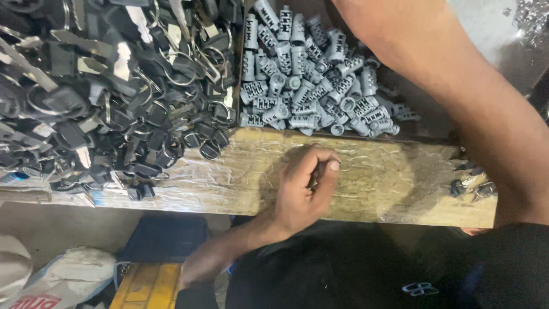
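Left hand rests on the taped wooden tabletop, fingers curled shut around a small part too hidden to identify. Right hand out of frame; only its forearm crosses above the grey lock cylinders. Black-headed keys heaped to the left.

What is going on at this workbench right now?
A person sits at a foil-wrapped wooden board. The left hand rests curled on it, fingers closed around something small that cannot be made out. The right arm reaches up past a pile of grey lock cylinders; its hand is out of view. Black-headed keys on rings lie heaped alongside.
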Available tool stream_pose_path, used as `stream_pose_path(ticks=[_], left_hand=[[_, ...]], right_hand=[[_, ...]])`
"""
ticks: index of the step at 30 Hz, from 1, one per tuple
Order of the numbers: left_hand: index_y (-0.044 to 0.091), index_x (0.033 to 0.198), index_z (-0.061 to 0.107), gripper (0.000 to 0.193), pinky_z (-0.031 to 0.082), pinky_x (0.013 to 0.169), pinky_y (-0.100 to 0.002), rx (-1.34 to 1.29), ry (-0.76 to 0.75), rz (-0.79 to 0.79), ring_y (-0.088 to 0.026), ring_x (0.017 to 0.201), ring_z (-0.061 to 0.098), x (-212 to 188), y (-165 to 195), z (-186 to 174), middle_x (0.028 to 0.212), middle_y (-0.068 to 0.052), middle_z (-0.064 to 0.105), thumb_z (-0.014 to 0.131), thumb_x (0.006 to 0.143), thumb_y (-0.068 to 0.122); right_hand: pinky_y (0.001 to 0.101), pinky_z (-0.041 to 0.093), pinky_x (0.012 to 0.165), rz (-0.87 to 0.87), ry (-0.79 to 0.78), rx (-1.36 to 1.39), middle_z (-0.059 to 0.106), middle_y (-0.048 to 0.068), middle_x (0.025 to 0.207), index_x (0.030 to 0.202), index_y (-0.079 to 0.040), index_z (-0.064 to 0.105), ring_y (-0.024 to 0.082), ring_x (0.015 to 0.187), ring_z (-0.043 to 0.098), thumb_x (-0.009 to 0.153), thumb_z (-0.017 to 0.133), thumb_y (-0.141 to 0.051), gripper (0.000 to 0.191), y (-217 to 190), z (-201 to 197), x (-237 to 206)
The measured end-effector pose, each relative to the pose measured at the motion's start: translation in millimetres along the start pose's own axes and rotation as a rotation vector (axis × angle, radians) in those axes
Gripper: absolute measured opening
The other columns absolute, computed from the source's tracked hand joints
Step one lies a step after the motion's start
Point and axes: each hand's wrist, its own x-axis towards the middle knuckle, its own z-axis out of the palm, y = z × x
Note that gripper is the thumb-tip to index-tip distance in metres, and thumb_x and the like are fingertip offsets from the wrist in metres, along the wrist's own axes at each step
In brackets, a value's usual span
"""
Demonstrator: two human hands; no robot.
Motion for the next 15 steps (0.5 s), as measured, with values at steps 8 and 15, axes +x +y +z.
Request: stream_pose_path(ticks=[8,15], left_hand=[[0.001,0.104,0.062,0.001,0.043,0.059,-0.028,-0.040,-0.044,0.024,-0.011,0.066,0.053,0.2,3.4,4.1,0.087,-0.005,0.060,0.064,0.104,0.002],[0.001,0.103,0.063,0.002,0.041,0.057,-0.026,-0.049,-0.016,-0.011,-0.007,0.065,0.050,-2.2,1.1,6.6,0.085,-0.003,0.059,0.064,0.103,0.001]], right_hand=[[0.0372,0.046,0.063,0.189,0.065,0.213,0.060,0.012,0.075,0.096,-0.005,0.068,0.028,0.067,0.060,0.103,0.066,-0.006,0.008,-3.4,-9.1,-4.3],[0.0349,0.046,0.065,0.181,0.112,0.173,0.060,0.011,0.077,0.097,-0.002,0.066,0.025,0.067,0.061,0.102,0.060,-0.003,0.008,7.6,1.6,-18.0]])
